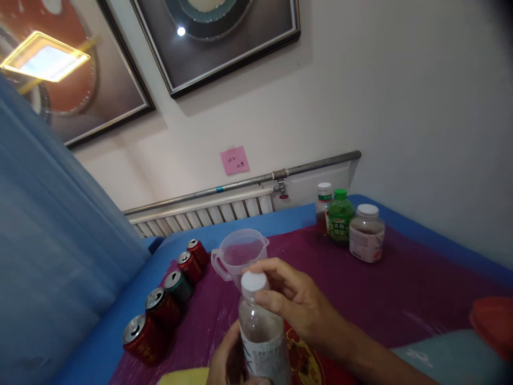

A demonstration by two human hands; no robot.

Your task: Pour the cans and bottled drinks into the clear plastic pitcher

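Both the left hand (226,355) and the right hand (298,302) are gripping one clear bottle (262,326), which is standing nearly upright at the bottom middle of the view. The left hand is wrapping low around its body, partly hidden behind it, while the right hand is closing thumb and fingers about the white cap (254,282), which is sitting on the bottle's neck. A white label (266,357) is covering the lower body. Beside the bottle, a red item with a gold pattern (306,361) is showing under the right wrist, and a yellow item (184,377) is peeking in at the bottom edge.

Just beyond the bottle, a clear jug (234,255) is standing with its handle pointing left. Left of it, four red cans (146,342) and one green can (181,290) are forming a slanting row, the green one sitting in the middle. Well to the right, a white-capped bottle (323,211), a green bottle (340,222) and a wide jar (366,240) are standing close together. All these containers are resting on a purple cover (409,289), which is lying over a blue table (296,216).

Behind, a radiator (240,208) is running along the wall, and a pink note (234,160) is hanging above it.
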